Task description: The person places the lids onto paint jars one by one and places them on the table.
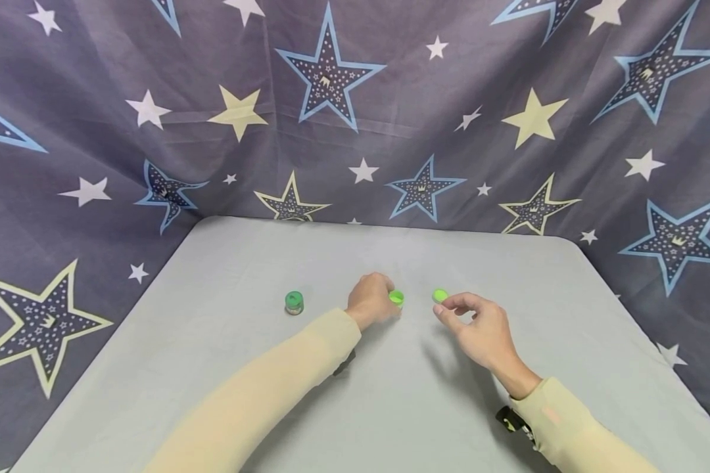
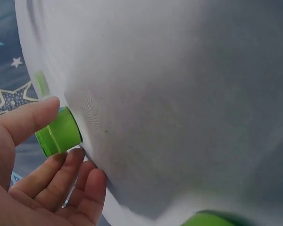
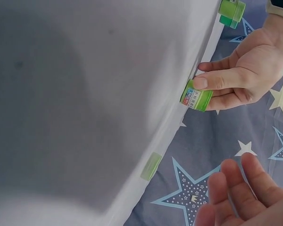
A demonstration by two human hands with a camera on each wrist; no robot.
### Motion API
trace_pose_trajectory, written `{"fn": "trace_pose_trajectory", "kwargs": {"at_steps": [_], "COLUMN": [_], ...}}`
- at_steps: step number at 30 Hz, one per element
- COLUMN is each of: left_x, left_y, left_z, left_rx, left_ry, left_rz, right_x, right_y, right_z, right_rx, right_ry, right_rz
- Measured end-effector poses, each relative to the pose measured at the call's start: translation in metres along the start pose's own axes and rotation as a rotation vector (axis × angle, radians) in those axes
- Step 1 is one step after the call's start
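My left hand (image 1: pixel 371 301) holds a small bright green tub (image 1: pixel 396 299) standing on the table, its top uncovered. In the left wrist view the thumb lies on one side of the tub (image 2: pixel 61 132) and the fingers on the other. The right wrist view shows a printed label on the tub's (image 3: pixel 193 96) side. My right hand (image 1: pixel 478 328) is just beside a flat bright green lid (image 1: pixel 440 295), its fingers loosely bent. In the right wrist view the lid (image 3: pixel 151 166) lies on the table, apart from my right fingertips (image 3: pixel 251 162).
Left of my left hand stands a second small tub (image 1: pixel 294 302) with a darker green lid. A pale cloth covers the table (image 1: pixel 331 256). Behind it hangs a dark star-patterned curtain (image 1: pixel 402 131).
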State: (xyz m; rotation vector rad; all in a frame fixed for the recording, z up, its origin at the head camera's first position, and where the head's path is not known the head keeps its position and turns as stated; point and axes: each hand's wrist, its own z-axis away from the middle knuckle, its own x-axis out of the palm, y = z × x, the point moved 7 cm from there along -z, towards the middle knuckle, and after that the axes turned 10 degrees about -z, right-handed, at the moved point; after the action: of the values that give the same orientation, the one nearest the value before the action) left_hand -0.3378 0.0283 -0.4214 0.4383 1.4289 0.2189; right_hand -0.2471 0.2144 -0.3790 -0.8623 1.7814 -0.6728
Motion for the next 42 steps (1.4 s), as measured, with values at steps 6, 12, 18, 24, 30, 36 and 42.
{"fn": "trace_pose_trajectory", "kwargs": {"at_steps": [6, 12, 18, 24, 30, 36, 42], "left_x": [-0.002, -0.007, -0.011, -0.013, -0.017, -0.02, -0.022], "left_y": [-0.002, -0.003, -0.004, -0.004, -0.002, -0.001, -0.002], "left_z": [0.0, 0.001, 0.004, 0.006, 0.013, 0.023, 0.031], "left_rx": [-0.004, 0.003, 0.016, 0.03, 0.047, 0.063, 0.089], "left_ry": [0.013, 0.007, -0.003, -0.003, -0.006, -0.033, -0.044], "left_rz": [-0.02, 0.014, 0.054, 0.088, 0.109, 0.119, 0.109], "right_x": [0.001, 0.002, 0.002, 0.002, 0.004, 0.006, 0.006], "right_y": [0.0, 0.002, 0.003, 0.006, 0.012, 0.02, 0.028], "right_z": [0.0, -0.002, -0.006, -0.01, -0.016, -0.021, -0.025], "right_rx": [0.0, 0.001, -0.005, -0.011, -0.003, 0.014, 0.038], "right_ry": [-0.001, -0.004, -0.002, -0.01, -0.028, -0.055, -0.084], "right_rz": [-0.003, 0.002, 0.004, 0.016, 0.024, 0.035, 0.049]}}
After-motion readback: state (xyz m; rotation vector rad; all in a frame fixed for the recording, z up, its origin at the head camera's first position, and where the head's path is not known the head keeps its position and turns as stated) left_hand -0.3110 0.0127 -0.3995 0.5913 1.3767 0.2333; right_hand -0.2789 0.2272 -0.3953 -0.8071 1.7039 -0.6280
